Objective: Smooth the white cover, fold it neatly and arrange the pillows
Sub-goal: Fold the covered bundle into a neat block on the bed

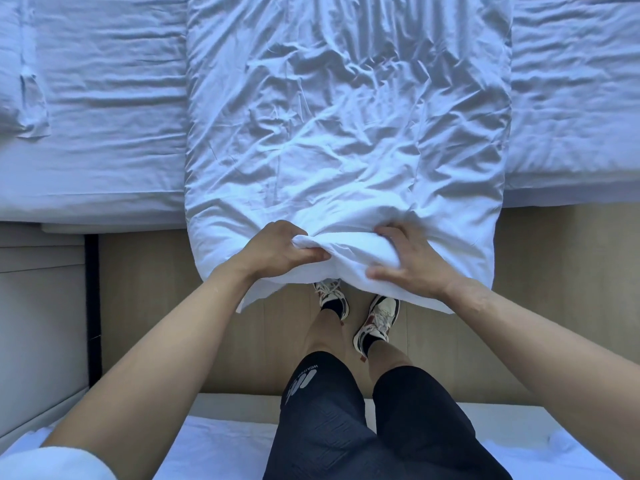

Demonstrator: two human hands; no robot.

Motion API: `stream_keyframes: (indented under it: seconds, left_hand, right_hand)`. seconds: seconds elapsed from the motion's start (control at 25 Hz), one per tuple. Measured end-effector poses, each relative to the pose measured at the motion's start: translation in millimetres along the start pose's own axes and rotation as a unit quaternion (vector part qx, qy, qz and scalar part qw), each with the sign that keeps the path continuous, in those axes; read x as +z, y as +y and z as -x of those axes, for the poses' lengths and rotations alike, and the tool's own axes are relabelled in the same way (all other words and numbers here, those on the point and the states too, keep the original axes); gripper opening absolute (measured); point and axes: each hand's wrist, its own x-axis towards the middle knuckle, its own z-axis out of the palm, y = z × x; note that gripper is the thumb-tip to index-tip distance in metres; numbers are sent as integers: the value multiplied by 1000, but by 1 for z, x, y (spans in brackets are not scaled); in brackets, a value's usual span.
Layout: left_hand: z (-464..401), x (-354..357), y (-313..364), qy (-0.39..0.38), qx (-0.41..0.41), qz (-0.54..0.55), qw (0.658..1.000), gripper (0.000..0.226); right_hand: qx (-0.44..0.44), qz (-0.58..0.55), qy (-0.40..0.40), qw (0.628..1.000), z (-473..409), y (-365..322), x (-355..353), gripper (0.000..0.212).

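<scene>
The white cover point(346, 126) lies folded into a long wrinkled strip across the bed, and its near end hangs over the bed's edge above the floor. My left hand point(277, 249) grips a bunched fold of that near end from the left. Close by on the right, my right hand point(408, 259) holds the same bunched edge, fingers curled over it and thumb below. At the far left of the bed lies a pillow point(20, 77), only partly in view.
The bed's wrinkled sheet point(104, 116) shows on both sides of the cover. My legs and shoes point(377, 320) stand on the wooden floor point(166, 306) between this bed and a second white bed point(214, 445) behind me. A white cabinet point(38, 323) stands at the left.
</scene>
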Motion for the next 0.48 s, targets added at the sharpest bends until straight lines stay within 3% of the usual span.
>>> stream_keyframes:
  seconds: [0.12, 0.2, 0.28, 0.36, 0.48]
  left_hand:
    - [-3, 19, -11, 22, 25, -130, 991, 60]
    - [-5, 46, -34, 38, 65, -255, 964, 47]
    - [-9, 72, -68, 15, 75, -331, 941, 57]
    - [-15, 92, -98, -12, 40, -382, 923, 68]
    - [-36, 115, -123, -7, -24, -416, 909, 56]
  right_hand:
    - [-1, 129, 31, 991, -11, 11, 36, 103]
    - [20, 190, 46, 981, -16, 23, 55, 102]
    - [50, 223, 59, 972, -15, 35, 62, 101]
    - [58, 229, 66, 969, -10, 46, 65, 99]
    - [45, 246, 53, 967, -14, 60, 70, 88]
